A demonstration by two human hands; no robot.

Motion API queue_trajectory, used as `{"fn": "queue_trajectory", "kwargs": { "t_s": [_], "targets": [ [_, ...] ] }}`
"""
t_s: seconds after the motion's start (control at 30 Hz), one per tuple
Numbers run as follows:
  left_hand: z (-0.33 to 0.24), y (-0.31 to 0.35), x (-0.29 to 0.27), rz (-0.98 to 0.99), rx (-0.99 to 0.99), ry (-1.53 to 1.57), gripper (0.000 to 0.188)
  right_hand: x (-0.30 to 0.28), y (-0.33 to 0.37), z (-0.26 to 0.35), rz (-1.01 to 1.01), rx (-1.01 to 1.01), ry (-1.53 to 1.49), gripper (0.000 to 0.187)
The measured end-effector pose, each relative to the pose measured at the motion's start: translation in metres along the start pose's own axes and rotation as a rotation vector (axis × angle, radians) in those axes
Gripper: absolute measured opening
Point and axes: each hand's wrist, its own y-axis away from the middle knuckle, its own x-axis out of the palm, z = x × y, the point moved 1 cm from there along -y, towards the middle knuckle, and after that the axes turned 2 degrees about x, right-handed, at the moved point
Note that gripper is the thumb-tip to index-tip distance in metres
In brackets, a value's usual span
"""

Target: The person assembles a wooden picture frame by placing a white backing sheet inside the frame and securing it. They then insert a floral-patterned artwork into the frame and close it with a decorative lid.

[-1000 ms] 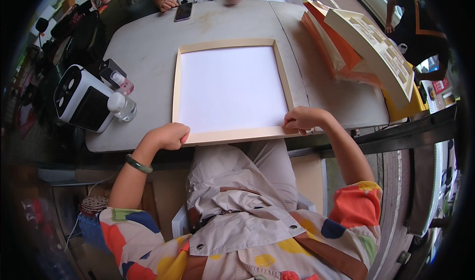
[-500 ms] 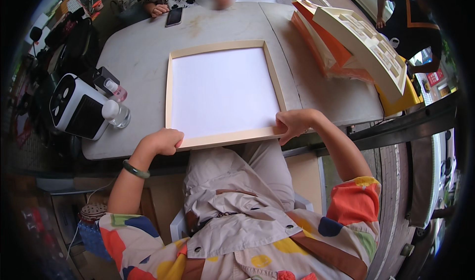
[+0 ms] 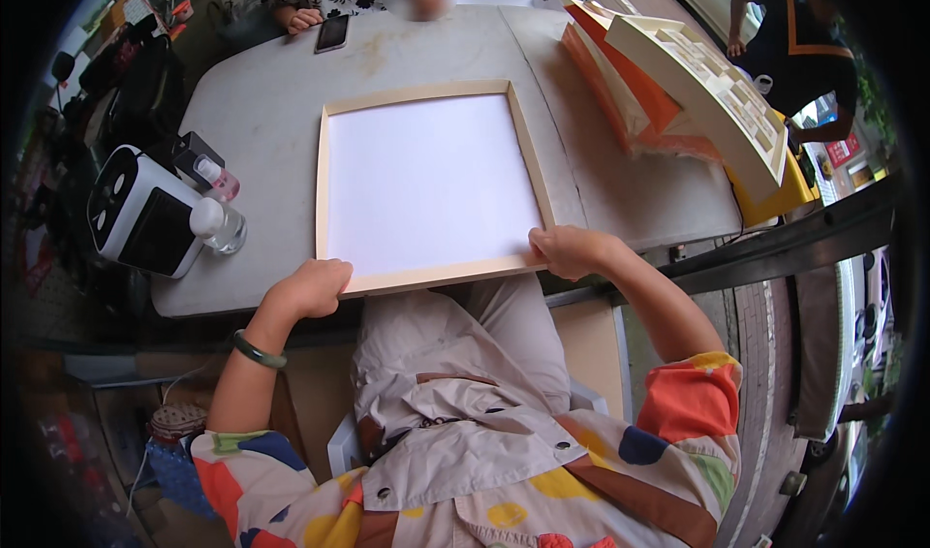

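A square canvas with a pale wooden frame (image 3: 426, 182) lies flat on the grey table (image 3: 281, 93), its white face up. My left hand (image 3: 312, 288) grips the frame's near left corner. My right hand (image 3: 567, 250) holds the near right corner, fingers on the wooden edge. Both forearms come up from below, and a green bangle sits on my left wrist. My lap in beige trousers is just under the table's near edge.
A white and black box-shaped device (image 3: 143, 214) and a small clear bottle (image 3: 219, 224) stand at the table's left. A stack of orange and cream boards (image 3: 688, 83) lies at the right. Another person's hand (image 3: 302, 20) and a phone (image 3: 332, 32) are at the far edge.
The canvas sits slightly further left and lower in view than before, with both hands staying on its near corners; the view has tilted a little.
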Motion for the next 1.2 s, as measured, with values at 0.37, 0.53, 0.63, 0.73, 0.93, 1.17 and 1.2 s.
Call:
{"fn": "queue_trajectory", "kwargs": {
  "t_s": [0.37,0.53,0.63,0.73,0.93,1.17,1.2],
  "targets": [
    [-0.014,0.005,0.015,-0.17,-0.049,-0.064,0.016,0.034,0.0,-0.004,-0.434,-0.053,0.338,0.012],
    [-0.014,0.004,0.019,-0.23,-0.02,-0.024,0.013,0.046,0.0,-0.007,-0.526,-0.093,0.338,0.015],
    [-0.014,0.005,0.019,-0.225,-0.037,-0.03,0.013,0.039,0.004,-0.001,-0.497,-0.059,0.306,0.009],
    [-0.023,0.007,0.02,-0.23,-0.074,-0.052,0.014,0.05,0.004,-0.011,-0.567,-0.102,0.312,0.014],
    [-0.038,0.017,0.016,-0.331,-0.101,-0.045,0.014,0.06,0.002,-0.013,-0.701,-0.118,0.339,0.016],
    [-0.028,0.014,0.029,-0.405,-0.045,-0.02,0.021,0.053,0.008,-0.008,-0.682,-0.172,0.262,0.016],
    [-0.028,0.014,0.03,-0.415,-0.039,-0.02,0.021,0.053,0.008,-0.008,-0.681,-0.181,0.254,0.016]
  ]
}}
